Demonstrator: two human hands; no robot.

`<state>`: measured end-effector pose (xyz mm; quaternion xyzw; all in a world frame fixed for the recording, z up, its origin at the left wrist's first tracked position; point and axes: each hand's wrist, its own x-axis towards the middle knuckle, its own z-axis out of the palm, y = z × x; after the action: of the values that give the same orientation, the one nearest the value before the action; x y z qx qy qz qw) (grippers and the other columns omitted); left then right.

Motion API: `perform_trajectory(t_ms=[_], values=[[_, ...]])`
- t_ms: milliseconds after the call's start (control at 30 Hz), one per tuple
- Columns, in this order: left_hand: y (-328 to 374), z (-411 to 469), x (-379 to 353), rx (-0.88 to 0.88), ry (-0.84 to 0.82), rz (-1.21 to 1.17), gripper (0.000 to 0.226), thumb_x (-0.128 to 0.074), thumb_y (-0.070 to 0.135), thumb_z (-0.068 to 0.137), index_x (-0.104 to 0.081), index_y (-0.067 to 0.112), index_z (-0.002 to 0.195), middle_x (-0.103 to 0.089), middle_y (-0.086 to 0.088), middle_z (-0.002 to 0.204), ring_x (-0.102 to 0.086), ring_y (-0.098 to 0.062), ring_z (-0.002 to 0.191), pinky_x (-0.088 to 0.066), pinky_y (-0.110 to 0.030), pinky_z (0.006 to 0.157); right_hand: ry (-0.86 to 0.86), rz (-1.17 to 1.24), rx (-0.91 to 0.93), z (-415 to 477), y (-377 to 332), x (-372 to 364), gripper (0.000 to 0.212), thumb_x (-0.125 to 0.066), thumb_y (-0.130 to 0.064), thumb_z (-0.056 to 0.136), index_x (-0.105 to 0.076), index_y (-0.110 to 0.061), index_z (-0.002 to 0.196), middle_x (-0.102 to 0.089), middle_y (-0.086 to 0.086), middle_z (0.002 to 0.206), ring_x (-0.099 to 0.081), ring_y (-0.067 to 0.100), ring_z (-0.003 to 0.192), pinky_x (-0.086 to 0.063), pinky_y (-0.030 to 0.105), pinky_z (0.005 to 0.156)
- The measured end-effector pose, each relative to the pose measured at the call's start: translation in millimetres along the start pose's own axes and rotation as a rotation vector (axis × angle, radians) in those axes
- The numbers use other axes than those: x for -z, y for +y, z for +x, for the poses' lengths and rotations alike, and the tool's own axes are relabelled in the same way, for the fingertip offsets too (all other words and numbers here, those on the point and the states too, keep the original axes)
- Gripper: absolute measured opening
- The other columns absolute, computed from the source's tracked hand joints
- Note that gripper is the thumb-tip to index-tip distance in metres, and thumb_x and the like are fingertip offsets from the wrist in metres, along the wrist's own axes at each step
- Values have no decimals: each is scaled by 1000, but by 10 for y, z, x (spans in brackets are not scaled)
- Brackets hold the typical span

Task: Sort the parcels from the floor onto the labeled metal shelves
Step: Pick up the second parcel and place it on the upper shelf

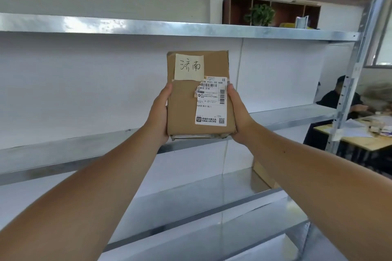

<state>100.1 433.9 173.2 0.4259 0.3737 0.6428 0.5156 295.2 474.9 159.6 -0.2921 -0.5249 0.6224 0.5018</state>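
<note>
Brown cardboard parcel (198,99) sits pinched in our left hand (162,112) and right hand (238,112) grip; misreading its handwritten note (189,66) risks the wrong galvanised metal shelf (84,150).

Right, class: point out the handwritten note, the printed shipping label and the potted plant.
handwritten note (189,67), head view, middle of the pale paper on the parcel's top.
shipping label (212,110), head view, white middle of the sticker.
potted plant (260,15), head view, its green leaves, in the wooden cubby.
</note>
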Motion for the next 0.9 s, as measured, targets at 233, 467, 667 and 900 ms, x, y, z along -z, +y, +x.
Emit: perform_trajectory(t_ms=[233, 467, 667, 900], values=[[-285, 457, -562, 46, -101, 3, 49, -48, 65, 101, -71, 34, 130, -80, -4, 121, -77, -28, 110, -61, -47, 92, 148, 0, 37, 92, -149, 659, 64, -35, -75, 102, -68, -33, 138, -77, 3, 131, -76, 31, 114, -66, 47, 80], [-536, 1017, -1144, 91, -209, 19, 47, -48, 65, 101, -74, 33, 124, -81, -5, 119, -78, -29, 109, -61, -46, 92, 249, 0, 15, 306, -306, 1348, 65, -37, -78, 99, -72, -34, 131, -79, 4, 126, -79, 32, 100, -63, 42, 56], [-761, 1526, -1491, 107, -278, 17, 49, -47, 67, 100, -75, 34, 123, -80, -5, 119, -77, -29, 109, -58, -50, 100, 330, 43, 71, 568, -374, 1830, 56, -39, -73, 102, -75, -33, 116, -83, 3, 114, -82, 27, 92, -55, 60, 100], [-1066, 1802, -1973, 121, -336, 0, 50, -42, 62, 105, -73, 29, 127, -79, -7, 122, -77, -29, 110, -61, -44, 90, 440, 36, 28, 657, -423, 2396, 55, -43, -74, 99, -75, -31, 116, -83, 3, 112, -82, 26, 88, -65, 38, 63]])
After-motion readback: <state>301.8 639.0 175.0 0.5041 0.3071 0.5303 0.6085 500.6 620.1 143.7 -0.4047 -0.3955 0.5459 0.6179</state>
